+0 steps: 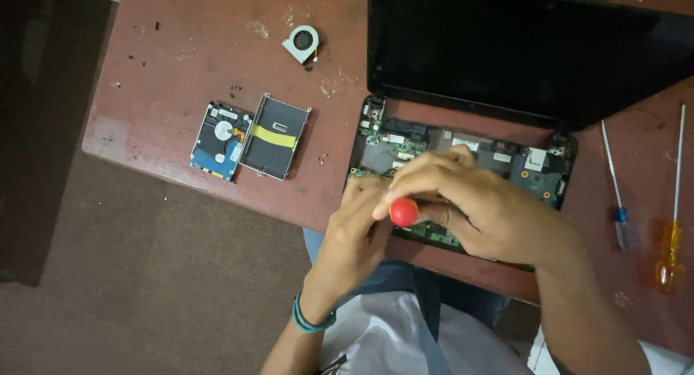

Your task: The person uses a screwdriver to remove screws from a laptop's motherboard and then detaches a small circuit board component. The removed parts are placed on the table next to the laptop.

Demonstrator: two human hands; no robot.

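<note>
An opened laptop (463, 147) lies on the reddish table with its green circuit board exposed and its black screen (520, 50) folded back. My right hand (470, 201) grips a screwdriver with a red handle end (403, 212) over the board's front part. My left hand (354, 238), with a teal band on the wrist, rests against the laptop's front left edge beside the screwdriver; its fingertips are hidden behind the right hand.
A bare hard drive (219, 140) and its metal caddy with a yellow strip (274, 136) lie left of the laptop. A small cooling fan (301, 43) sits farther back. A blue-handled screwdriver (616, 187) and an orange-handled screwdriver (672, 216) lie at the right. Tiny screws (235, 87) dot the table.
</note>
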